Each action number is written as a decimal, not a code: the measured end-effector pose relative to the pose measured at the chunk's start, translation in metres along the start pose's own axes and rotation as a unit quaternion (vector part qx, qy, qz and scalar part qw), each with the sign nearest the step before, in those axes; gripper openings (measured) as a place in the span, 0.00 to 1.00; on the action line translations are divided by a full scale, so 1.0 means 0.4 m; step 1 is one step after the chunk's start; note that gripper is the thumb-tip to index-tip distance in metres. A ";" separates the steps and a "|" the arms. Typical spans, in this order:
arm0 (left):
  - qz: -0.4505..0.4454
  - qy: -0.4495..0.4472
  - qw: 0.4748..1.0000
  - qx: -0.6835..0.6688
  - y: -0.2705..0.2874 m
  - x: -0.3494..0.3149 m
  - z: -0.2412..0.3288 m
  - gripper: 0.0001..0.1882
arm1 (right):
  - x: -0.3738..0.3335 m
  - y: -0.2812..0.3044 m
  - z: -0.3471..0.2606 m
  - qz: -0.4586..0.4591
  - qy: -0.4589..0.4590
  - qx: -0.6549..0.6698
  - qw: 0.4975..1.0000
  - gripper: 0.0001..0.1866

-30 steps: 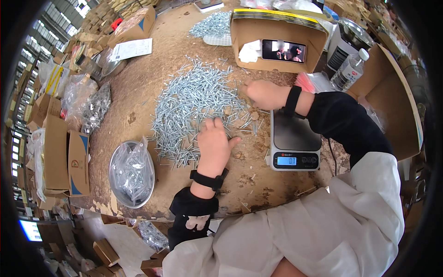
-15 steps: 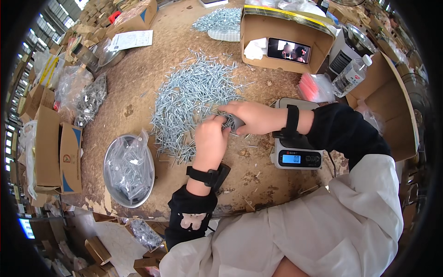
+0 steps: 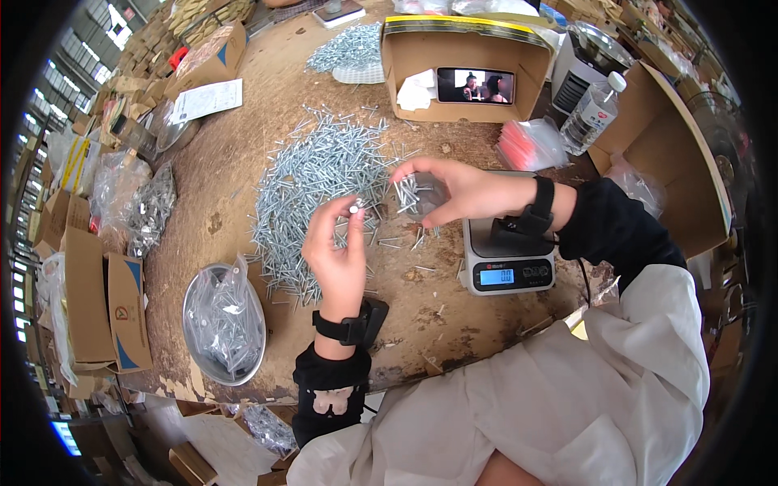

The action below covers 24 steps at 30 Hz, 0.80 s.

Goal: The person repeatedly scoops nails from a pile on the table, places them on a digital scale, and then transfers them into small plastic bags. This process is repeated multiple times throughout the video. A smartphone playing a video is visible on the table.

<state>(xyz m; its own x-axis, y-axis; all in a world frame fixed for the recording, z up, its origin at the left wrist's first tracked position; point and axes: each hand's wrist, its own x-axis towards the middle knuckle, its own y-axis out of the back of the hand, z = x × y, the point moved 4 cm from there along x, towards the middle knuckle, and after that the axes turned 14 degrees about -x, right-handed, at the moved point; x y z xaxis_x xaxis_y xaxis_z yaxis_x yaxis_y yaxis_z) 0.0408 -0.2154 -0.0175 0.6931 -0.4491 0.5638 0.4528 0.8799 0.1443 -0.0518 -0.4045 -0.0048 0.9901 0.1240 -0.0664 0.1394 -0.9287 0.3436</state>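
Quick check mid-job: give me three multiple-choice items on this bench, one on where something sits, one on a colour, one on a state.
1. Where is the scale?
A. Left of the screw pile
B. Right of the screw pile, under the right forearm
C. Inside the cardboard box

2. What colour is the wristband on the right hand?
A. Black
B. Red
C. White

3. What is the left hand doing?
A. Lying flat on the table
B. Gripping the water bottle
C. Pinching a few screws at its fingertips

Answers: 1 B, the scale sits by the pile's right edge below the forearm. 2 A, the band is black. 3 C, the fingers are raised with screws between them, beside the small clear bag held by the right hand.
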 end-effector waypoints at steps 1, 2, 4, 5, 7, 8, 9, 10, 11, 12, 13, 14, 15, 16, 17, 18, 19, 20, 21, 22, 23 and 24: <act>0.001 0.008 1.000 0.004 0.001 0.000 -0.007 0.11 | -0.022 0.010 -0.001 -0.007 0.021 -0.025 0.999 0.32; 0.001 0.016 1.000 0.008 0.002 0.000 -0.015 0.11 | -0.046 0.020 -0.004 -0.015 0.041 -0.049 0.998 0.30; 0.002 0.029 0.999 0.013 0.012 -0.002 -0.021 0.11 | -0.103 0.038 -0.051 0.015 0.094 -0.232 0.968 0.31; -0.001 0.027 1.000 0.016 0.012 -0.003 -0.026 0.11 | -0.134 0.042 -0.059 0.027 0.098 -0.300 0.949 0.31; -0.009 0.028 0.999 0.033 0.018 -0.002 -0.023 0.11 | -0.184 0.047 -0.045 0.035 0.084 -0.370 0.924 0.32; -0.011 0.014 0.999 0.045 0.019 0.002 -0.022 0.10 | -0.209 0.048 -0.019 0.033 0.063 -0.374 0.925 0.34; -0.013 0.000 0.998 0.057 0.020 0.008 -0.023 0.10 | -0.230 0.049 0.005 0.031 0.043 -0.378 0.924 0.36; -0.012 -0.014 0.997 0.072 0.028 0.012 -0.022 0.09 | -0.244 0.047 0.022 0.028 0.038 -0.403 0.914 0.39; -0.015 -0.016 0.996 0.083 0.037 0.015 -0.022 0.09 | -0.256 0.045 0.038 0.025 0.033 -0.428 0.903 0.42; -0.016 -0.014 0.996 0.090 0.040 0.017 -0.026 0.09 | -0.271 0.048 0.049 0.022 0.026 -0.452 0.891 0.45; -0.017 -0.013 0.995 0.097 0.042 0.019 -0.030 0.09 | -0.281 0.051 0.054 0.012 0.010 -0.465 0.885 0.52; -0.016 -0.011 0.994 0.110 0.051 0.019 -0.032 0.09 | -0.290 0.060 0.053 0.034 0.021 -0.448 0.893 0.52; -0.020 0.001 0.992 0.124 0.056 0.018 -0.036 0.09 | -0.301 0.072 0.049 0.055 0.032 -0.430 0.900 0.52; -0.025 0.008 0.991 0.129 0.057 0.017 -0.040 0.09 | -0.311 0.087 0.044 0.077 0.043 -0.412 0.907 0.52; -0.028 0.014 0.990 0.135 0.063 0.017 -0.040 0.10 | -0.322 0.123 0.035 0.077 0.074 -0.365 0.925 0.51; -0.033 0.021 0.990 0.139 0.064 0.020 -0.044 0.10 | -0.337 0.161 0.044 0.131 0.083 -0.339 0.928 0.42; -0.039 0.025 0.989 0.144 0.068 0.019 -0.054 0.11 | -0.345 0.205 0.059 0.166 0.006 -0.358 0.919 0.35; -0.046 0.026 0.987 0.154 0.069 0.021 -0.064 0.11 | -0.354 0.251 0.076 0.198 -0.071 -0.374 0.903 0.28; -0.049 0.026 0.984 0.172 0.081 0.023 -0.048 0.12 | -0.359 0.296 0.101 0.269 -0.087 -0.443 0.851 0.22; -0.058 0.026 0.981 0.182 0.080 0.024 -0.048 0.12 | -0.369 0.330 0.152 0.339 -0.110 -0.507 0.785 0.16; -0.076 0.026 0.983 0.167 0.051 0.030 -0.077 0.12 | -0.399 0.348 0.202 0.372 -0.134 -0.534 0.747 0.14; -0.076 0.031 0.980 0.182 0.065 0.029 -0.057 0.12 | -0.384 0.358 0.240 0.397 -0.130 -0.548 0.725 0.12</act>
<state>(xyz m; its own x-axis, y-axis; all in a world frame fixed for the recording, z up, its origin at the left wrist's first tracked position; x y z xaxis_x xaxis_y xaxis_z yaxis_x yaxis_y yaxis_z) 0.0732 -0.2013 -0.0258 0.6711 -0.5784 0.4638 0.3323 0.7939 0.5093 -0.1858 -0.5902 -0.0352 0.7500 -0.4992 0.4340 -0.3996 0.1809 0.8987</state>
